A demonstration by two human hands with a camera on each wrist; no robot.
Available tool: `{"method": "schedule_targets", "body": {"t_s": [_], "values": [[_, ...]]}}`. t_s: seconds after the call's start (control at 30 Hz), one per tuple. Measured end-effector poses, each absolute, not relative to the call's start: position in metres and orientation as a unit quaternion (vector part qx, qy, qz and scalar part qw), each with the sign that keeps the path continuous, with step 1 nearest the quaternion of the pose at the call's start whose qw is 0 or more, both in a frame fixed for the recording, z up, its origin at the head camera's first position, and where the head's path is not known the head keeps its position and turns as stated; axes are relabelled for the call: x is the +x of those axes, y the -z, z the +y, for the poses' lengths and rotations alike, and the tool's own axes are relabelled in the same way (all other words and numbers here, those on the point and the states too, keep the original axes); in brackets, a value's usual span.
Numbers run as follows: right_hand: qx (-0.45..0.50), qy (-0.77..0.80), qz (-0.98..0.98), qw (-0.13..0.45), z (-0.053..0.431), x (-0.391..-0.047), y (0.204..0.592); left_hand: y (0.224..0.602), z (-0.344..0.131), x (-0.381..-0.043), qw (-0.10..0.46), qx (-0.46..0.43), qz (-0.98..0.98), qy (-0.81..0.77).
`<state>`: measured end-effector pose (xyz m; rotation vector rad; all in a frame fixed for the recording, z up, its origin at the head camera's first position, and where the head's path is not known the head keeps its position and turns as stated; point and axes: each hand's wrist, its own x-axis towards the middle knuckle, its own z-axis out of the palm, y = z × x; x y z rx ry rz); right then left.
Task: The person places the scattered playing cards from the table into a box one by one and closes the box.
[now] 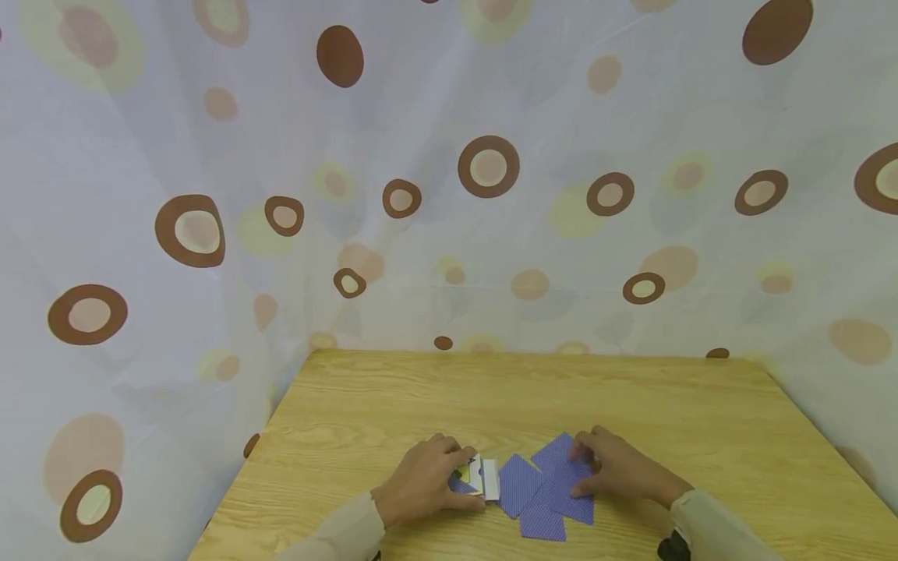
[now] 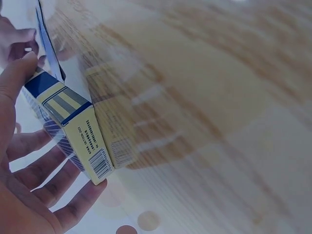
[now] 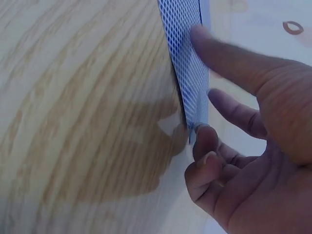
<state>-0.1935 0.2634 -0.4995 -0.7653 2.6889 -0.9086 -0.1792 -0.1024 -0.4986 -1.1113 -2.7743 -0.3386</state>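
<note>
My left hand (image 1: 428, 479) holds a small playing-card box, thumb on one side and fingers on the other. In the left wrist view the card box (image 2: 80, 129) shows pale sides, dark blue stripes and a barcode. Its white flap (image 1: 491, 479) stands out toward the right in the head view. Several blue-patterned playing cards (image 1: 519, 487) lie fanned and overlapping on the table between the hands. Over the rightmost cards is my right hand (image 1: 617, 467), thumb and fingers spread apart. Up close, its thumb (image 3: 209, 46) overlaps the patterned card (image 3: 183, 53); whether it presses there I cannot tell.
The cards and box lie near the front of a wooden table (image 1: 393, 397). A pale cloth (image 1: 421, 117) with brown and yellow rings hangs behind the table and along its sides.
</note>
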Motion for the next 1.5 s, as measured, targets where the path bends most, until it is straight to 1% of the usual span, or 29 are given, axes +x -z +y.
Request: {"method": "schedule_targets", "body": {"t_s": [0.2, 0.43, 0.6, 0.7, 0.87, 1.0, 1.27, 1.5], "values": [[-0.232, 0.301, 0.917, 0.121, 0.253, -0.188, 0.494, 0.498, -0.102, -0.179, 0.068, -0.367, -0.922, 0.108], [-0.169, 0.27, 0.943, 0.094, 0.247, -0.182, 0.488, 0.499, -0.102, -0.179, 0.072, -0.368, -0.921, 0.106], [-0.155, 0.252, 0.951, 0.09, 0.255, -0.182, 0.488, 0.502, -0.102, -0.179, 0.077, -0.375, -0.918, 0.109], [-0.172, 0.269, 0.941, 0.11, 0.264, -0.183, 0.487, 0.502, -0.103, -0.179, 0.078, -0.376, -0.917, 0.112], [-0.247, 0.302, 0.908, 0.156, 0.277, -0.185, 0.483, 0.502, -0.102, -0.179, 0.075, -0.375, -0.917, 0.11], [-0.279, 0.289, 0.9, 0.167, 0.279, -0.187, 0.478, 0.502, -0.101, -0.18, 0.074, -0.376, -0.917, 0.108], [-0.272, 0.258, 0.914, 0.152, 0.276, -0.193, 0.473, 0.498, -0.099, -0.181, 0.078, -0.384, -0.914, 0.106], [-0.274, 0.27, 0.919, 0.083, 0.279, -0.196, 0.484, 0.5, -0.1, -0.18, 0.077, -0.386, -0.913, 0.105]]}}
